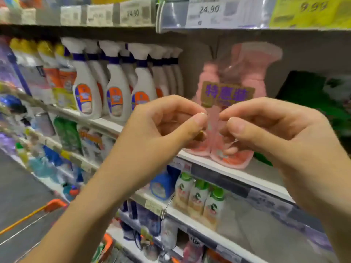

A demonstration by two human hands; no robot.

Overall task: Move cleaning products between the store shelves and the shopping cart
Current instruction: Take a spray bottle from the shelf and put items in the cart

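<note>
Seemingly the left hand [161, 126] and right hand [266, 130] are both pinching the clear wrap of the pink twin-pack [237, 73], probably steadying it while it is standing upright at the front edge of the shelf [262, 168].

An open gap of bare shelf [266, 168] lies between the row of white spray bottles [117, 88] and the pink twin pack [247, 73], while blurred dark green packs [313, 103] seem to crowd its right side and the price rail [209, 16] caps the room above.
</note>
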